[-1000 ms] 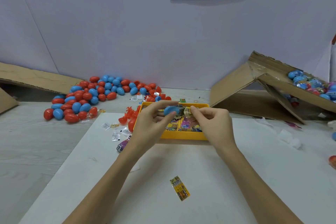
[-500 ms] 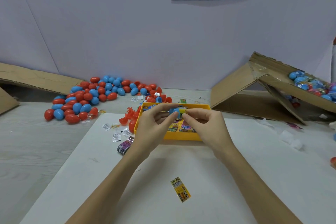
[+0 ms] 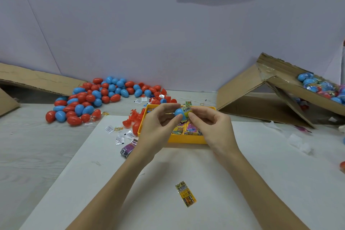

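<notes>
My left hand (image 3: pixel 158 127) pinches a blue egg half (image 3: pixel 178 113) between thumb and fingers, held above the yellow tray (image 3: pixel 186 139). My right hand (image 3: pixel 211 127) pinches a small yellow-green packet (image 3: pixel 187 111) and holds it against the open side of the blue half. The tray holds several small colourful packets (image 3: pixel 188 129). Part of the tray is hidden behind both hands.
A heap of red and blue eggs (image 3: pixel 97 99) lies at the back left. Red egg halves (image 3: pixel 133 119) sit beside the tray. One yellow packet (image 3: pixel 186 193) lies on the white sheet. A cardboard box (image 3: pixel 280 91) with wrapped eggs stands at the right, cardboard flaps (image 3: pixel 37 80) at the left.
The right hand has brought the small packet up against the blue egg half. Both hands have closed in together above the tray.
</notes>
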The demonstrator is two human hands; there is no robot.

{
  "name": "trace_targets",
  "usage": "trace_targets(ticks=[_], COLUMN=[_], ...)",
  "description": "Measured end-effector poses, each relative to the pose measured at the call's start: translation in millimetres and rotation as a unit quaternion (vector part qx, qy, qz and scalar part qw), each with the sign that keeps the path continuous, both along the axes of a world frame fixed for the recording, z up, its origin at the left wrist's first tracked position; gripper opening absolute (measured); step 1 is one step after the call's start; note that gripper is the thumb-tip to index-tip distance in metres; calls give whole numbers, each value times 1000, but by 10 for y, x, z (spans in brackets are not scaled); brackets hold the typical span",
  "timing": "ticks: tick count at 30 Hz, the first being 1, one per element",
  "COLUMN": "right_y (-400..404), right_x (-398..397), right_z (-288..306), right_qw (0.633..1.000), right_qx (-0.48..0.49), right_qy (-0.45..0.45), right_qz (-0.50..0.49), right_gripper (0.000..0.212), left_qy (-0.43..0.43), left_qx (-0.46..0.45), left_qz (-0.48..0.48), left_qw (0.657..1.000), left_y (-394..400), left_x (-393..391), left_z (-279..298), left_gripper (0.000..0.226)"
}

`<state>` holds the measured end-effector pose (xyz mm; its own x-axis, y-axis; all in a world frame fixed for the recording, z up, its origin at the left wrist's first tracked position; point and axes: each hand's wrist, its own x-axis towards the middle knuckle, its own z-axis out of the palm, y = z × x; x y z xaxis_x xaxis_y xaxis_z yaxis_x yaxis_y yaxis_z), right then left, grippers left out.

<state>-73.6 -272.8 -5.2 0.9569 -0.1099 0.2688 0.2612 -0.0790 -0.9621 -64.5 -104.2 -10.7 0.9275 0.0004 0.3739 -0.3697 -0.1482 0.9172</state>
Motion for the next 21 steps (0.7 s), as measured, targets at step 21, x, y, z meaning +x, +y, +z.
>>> trace_targets(ticks=[21], right_y=[47], right_x=[-63], right_z=[139], right_qw=[877], right_qx=[355], right_qy=[240], right_qz=[216], right_gripper=[36], left_qy=[-171], left_qx=[133], left_qz=[-3], left_qw=[976], left_y=[-12], left_x=[-55], left_z=[1], left_gripper=[49])
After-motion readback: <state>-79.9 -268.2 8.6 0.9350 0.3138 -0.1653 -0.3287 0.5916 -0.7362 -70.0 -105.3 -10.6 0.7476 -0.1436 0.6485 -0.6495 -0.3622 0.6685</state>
